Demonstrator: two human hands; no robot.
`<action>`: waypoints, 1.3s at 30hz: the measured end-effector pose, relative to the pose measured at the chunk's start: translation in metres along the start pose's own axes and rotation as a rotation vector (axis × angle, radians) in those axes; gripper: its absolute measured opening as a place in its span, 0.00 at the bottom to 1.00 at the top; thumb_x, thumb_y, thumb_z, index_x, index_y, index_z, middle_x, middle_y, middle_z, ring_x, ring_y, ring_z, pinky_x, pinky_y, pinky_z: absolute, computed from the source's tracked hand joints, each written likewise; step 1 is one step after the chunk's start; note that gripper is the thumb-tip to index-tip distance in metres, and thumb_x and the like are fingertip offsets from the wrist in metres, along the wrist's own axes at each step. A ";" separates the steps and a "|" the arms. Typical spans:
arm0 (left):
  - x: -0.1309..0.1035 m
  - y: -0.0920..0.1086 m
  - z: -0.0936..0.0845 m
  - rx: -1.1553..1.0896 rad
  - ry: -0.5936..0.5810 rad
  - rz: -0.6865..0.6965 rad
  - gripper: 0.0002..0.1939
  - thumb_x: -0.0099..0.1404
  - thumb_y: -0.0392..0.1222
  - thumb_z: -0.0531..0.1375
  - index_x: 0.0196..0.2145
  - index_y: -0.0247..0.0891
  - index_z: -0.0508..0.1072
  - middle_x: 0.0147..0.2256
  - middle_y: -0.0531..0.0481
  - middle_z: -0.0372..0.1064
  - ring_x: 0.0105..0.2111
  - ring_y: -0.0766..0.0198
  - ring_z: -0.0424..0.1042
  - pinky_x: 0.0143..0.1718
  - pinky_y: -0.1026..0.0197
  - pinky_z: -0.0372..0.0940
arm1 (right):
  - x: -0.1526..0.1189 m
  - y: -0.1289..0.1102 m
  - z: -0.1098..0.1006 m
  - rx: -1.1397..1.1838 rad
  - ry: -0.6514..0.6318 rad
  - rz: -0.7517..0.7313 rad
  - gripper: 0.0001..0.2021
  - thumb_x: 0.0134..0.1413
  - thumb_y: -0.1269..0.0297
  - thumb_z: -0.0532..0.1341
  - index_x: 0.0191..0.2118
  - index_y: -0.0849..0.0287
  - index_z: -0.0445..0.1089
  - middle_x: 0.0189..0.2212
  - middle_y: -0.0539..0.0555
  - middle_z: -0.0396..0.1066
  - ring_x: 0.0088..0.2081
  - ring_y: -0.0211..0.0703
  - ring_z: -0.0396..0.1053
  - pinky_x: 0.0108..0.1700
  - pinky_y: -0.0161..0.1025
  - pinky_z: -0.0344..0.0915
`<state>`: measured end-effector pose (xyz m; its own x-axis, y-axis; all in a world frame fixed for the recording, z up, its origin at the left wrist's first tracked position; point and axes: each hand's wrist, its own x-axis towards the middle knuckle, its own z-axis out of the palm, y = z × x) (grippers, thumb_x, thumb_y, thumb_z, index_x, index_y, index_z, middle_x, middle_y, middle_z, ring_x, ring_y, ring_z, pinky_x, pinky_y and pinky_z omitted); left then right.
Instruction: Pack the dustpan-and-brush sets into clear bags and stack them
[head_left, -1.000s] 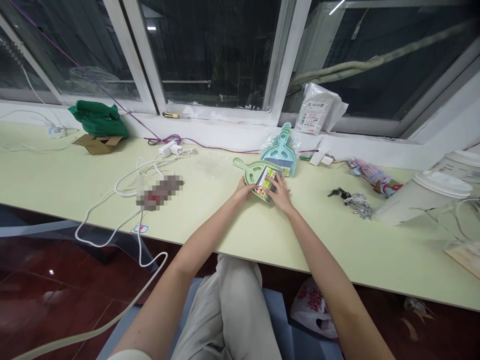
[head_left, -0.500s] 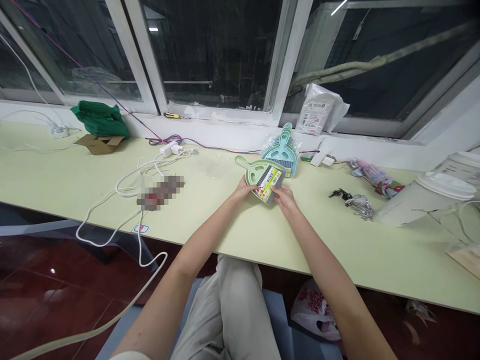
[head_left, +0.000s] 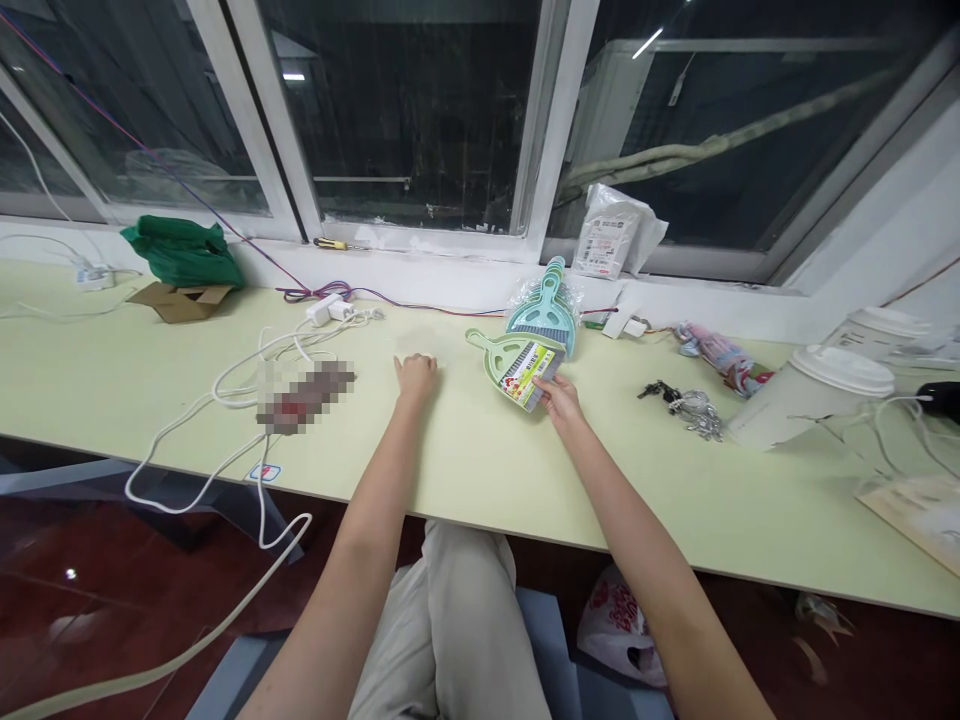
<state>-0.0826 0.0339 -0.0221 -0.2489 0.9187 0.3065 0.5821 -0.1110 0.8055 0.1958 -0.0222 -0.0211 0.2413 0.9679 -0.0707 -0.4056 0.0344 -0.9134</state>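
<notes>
My right hand (head_left: 559, 397) pinches the lower right edge of a green dustpan (head_left: 499, 358) that has a grey brush and a printed label (head_left: 527, 370) on it. The dustpan's handle points to the upper left. Behind it, a stack of blue-green dustpans (head_left: 547, 305) in clear plastic leans by the window ledge. My left hand (head_left: 417, 376) is on the table to the left of the green dustpan, apart from it. Its fingers are curled, and their tips and anything under them are hard to see.
White cables (head_left: 225, 390) and a blurred object (head_left: 306, 397) lie on the left of the table (head_left: 480, 470). A small cardboard box (head_left: 180, 303) sits behind. Keys (head_left: 694, 410), a folded umbrella (head_left: 720, 358) and a white cup (head_left: 814, 400) are at the right.
My left hand has let go of the green dustpan and moved left onto the table. My right hand still holds the dustpan. The view has shifted slightly.
</notes>
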 end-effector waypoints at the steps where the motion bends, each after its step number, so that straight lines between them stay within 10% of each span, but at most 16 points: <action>1: 0.000 0.003 0.002 -0.036 0.019 0.010 0.09 0.56 0.41 0.62 0.20 0.40 0.69 0.34 0.40 0.71 0.55 0.45 0.61 0.63 0.40 0.33 | 0.000 -0.001 0.001 -0.007 -0.001 0.000 0.14 0.38 0.75 0.69 0.35 0.61 0.71 0.29 0.51 0.78 0.34 0.44 0.77 0.42 0.43 0.76; 13: -0.030 0.046 0.031 -0.076 -0.164 0.115 0.14 0.53 0.55 0.66 0.27 0.41 0.73 0.38 0.40 0.72 0.54 0.42 0.61 0.60 0.46 0.42 | 0.003 -0.006 -0.004 -0.053 0.095 0.000 0.13 0.37 0.78 0.67 0.33 0.62 0.71 0.28 0.51 0.77 0.31 0.42 0.76 0.41 0.41 0.76; 19: -0.026 0.039 0.033 -0.010 -0.197 0.006 0.12 0.47 0.41 0.68 0.18 0.39 0.67 0.30 0.40 0.69 0.53 0.39 0.62 0.58 0.44 0.46 | 0.006 -0.007 -0.007 -0.136 0.149 0.025 0.13 0.35 0.79 0.68 0.32 0.62 0.71 0.25 0.50 0.77 0.29 0.41 0.76 0.36 0.39 0.76; 30: -0.025 0.029 0.032 -0.005 -0.080 -0.028 0.09 0.58 0.32 0.60 0.38 0.38 0.71 0.36 0.37 0.69 0.54 0.42 0.63 0.56 0.48 0.54 | -0.002 -0.004 0.002 -0.185 0.075 0.077 0.12 0.35 0.78 0.68 0.31 0.62 0.72 0.25 0.51 0.77 0.29 0.43 0.76 0.35 0.40 0.76; 39: -0.039 0.050 0.038 0.502 -0.078 0.488 0.22 0.67 0.31 0.48 0.56 0.38 0.67 0.59 0.42 0.62 0.61 0.56 0.56 0.58 0.54 0.58 | -0.013 0.008 0.013 -0.092 -0.072 -0.017 0.19 0.32 0.70 0.72 0.36 0.60 0.72 0.27 0.51 0.78 0.31 0.46 0.76 0.37 0.44 0.76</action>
<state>-0.0145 0.0073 -0.0128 0.1769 0.8352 0.5207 0.9048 -0.3462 0.2480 0.1781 -0.0317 -0.0219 0.1819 0.9829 -0.0286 -0.3186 0.0314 -0.9474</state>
